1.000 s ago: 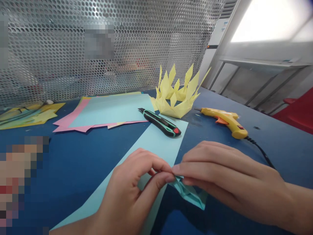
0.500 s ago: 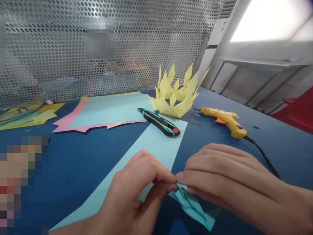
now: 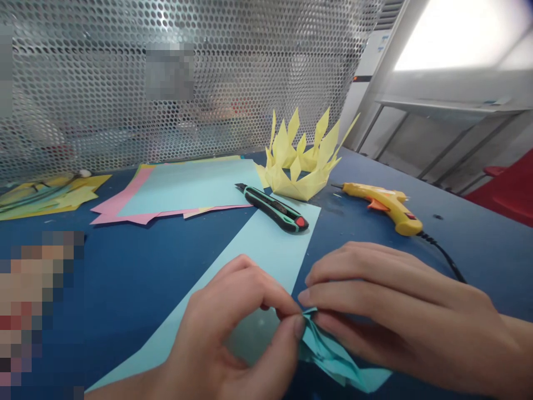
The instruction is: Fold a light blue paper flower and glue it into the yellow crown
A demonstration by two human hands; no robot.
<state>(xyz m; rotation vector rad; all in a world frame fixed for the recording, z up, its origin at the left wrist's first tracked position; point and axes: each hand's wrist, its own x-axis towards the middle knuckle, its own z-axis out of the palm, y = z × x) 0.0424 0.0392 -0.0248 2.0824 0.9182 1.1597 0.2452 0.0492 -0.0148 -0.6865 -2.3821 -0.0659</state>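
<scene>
Low in the head view, a small piece of folded teal paper (image 3: 333, 358) is held between my two hands. My left hand (image 3: 237, 328) pinches its upper left end between thumb and forefinger. From the other side my right hand (image 3: 400, 311) grips the folds, thumb beneath and fingers above; part of the paper is hidden there. Under my left hand runs a long light blue paper strip (image 3: 250, 244). Across the strip's far end lies a black and green utility knife (image 3: 275, 209), its blade pointing away to the left.
A yellow paper crown (image 3: 302, 180) stands behind the knife. To its right is a yellow glue gun (image 3: 378, 203) with a black cord. Stacked coloured sheets (image 3: 191, 186) and yellow papers (image 3: 83, 194) lie at the back left, before a perforated metal screen (image 3: 250, 72).
My right hand has shifted its hold, its fingers lifting slightly and its thumb now showing below. The folded paper has turned a little and its lower end has swung right.
</scene>
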